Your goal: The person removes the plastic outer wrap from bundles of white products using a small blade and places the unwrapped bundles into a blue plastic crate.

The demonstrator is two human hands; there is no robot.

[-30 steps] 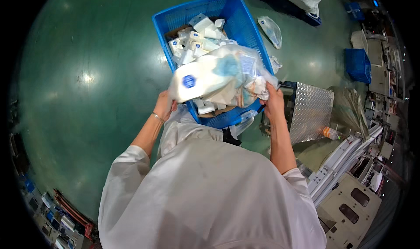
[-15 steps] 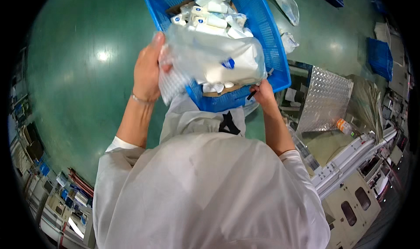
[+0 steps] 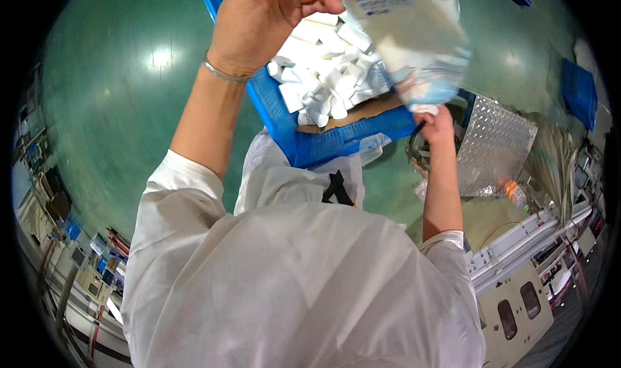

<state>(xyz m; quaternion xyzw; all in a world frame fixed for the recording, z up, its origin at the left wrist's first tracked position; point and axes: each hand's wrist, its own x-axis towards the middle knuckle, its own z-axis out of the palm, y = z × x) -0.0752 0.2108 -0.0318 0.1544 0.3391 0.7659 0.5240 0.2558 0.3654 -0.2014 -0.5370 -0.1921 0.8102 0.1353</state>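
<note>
A clear plastic bag [image 3: 414, 38] with blue print spreads over the right side of a blue basket [image 3: 336, 138], blurred by motion. At its bottom end, my right hand [image 3: 436, 125] is closed on the gathered plastic. A slim black object [image 3: 417, 132] shows beside those fingers; its kind is unclear. My left hand [image 3: 272, 18] reaches over the basket's far left part, its fingers curled and their tips at the bag's edge. Below the hands, many loose white pieces [image 3: 333, 77], short and roll-like, fill the basket. Brown cardboard [image 3: 359, 113] lines its near side.
Green floor [image 3: 129, 109] surrounds the basket. To the right stand a ridged metal plate [image 3: 495, 148], a draped grey cover [image 3: 556, 148] and an orange-labelled bottle [image 3: 515, 193]. Another blue crate [image 3: 577, 95] is farther right. Machinery [image 3: 517, 303] occupies the lower right.
The bag has swung right and away from me, uncovering loose white pieces in the basket. My left hand has moved up and right; my right hand has shifted right.
</note>
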